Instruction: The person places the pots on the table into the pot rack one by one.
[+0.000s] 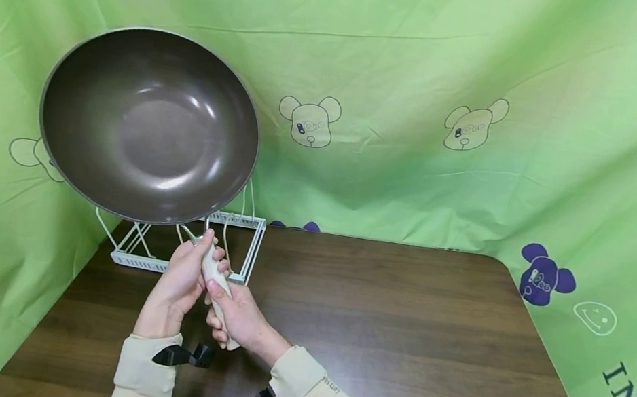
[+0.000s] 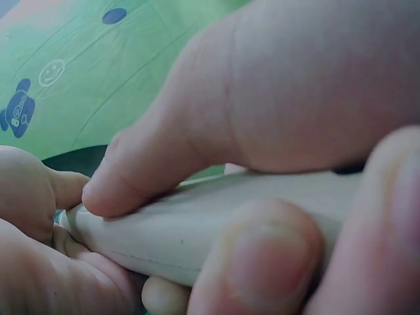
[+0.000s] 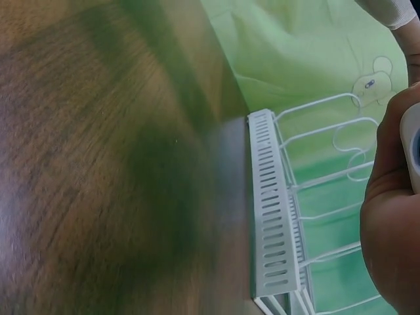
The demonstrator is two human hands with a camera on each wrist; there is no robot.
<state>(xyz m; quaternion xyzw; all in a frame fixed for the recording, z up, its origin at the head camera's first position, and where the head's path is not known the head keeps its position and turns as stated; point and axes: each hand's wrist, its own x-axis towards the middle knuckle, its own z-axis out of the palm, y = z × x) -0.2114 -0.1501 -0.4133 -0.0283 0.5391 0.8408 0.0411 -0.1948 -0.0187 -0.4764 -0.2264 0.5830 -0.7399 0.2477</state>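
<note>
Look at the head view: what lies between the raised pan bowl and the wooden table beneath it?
The white wire rack stands on the table below the pan; both hands grip the pan's handle in front.

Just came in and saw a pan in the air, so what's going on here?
A person holds a large dark wok up by its cream handle, left hand and right hand both gripping it. The wok is tilted, inside facing the head camera, above a white wire rack at the back of the wooden table.
</note>
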